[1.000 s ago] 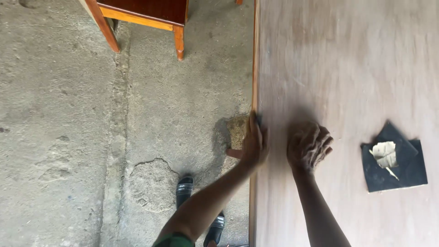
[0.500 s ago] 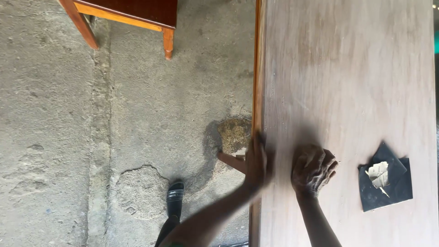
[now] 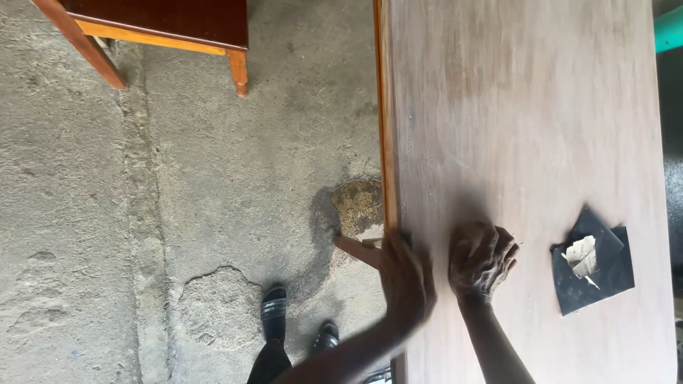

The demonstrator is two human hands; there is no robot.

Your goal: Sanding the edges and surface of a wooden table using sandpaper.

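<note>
A large pale wooden board [image 3: 512, 107] fills the right half of the view. My left hand [image 3: 404, 274] lies flat over its left edge [image 3: 385, 107], thumb sticking out past the edge above the floor; it is blurred. Just to the right, my right hand [image 3: 484, 257] rests knuckles-up on the board with its fingers curled in; whatever may be under it is hidden. Further right lie dark sandpaper sheets [image 3: 601, 281] with a torn pale scrap [image 3: 582, 256] on top, apart from both hands.
Rough concrete floor [image 3: 178, 199] lies left of the board, with a patch of sawdust [image 3: 358, 206] by the edge. A wooden stool leg [image 3: 239, 71] stands at the top. My feet in black sandals [image 3: 274, 313] are below. A teal object [image 3: 669, 28] shows at the top right.
The view has shifted, so the hands and the sandpaper sit lower in the picture. My left hand has slid a little along the board's edge and is now blurred. The right hand stays curled.
</note>
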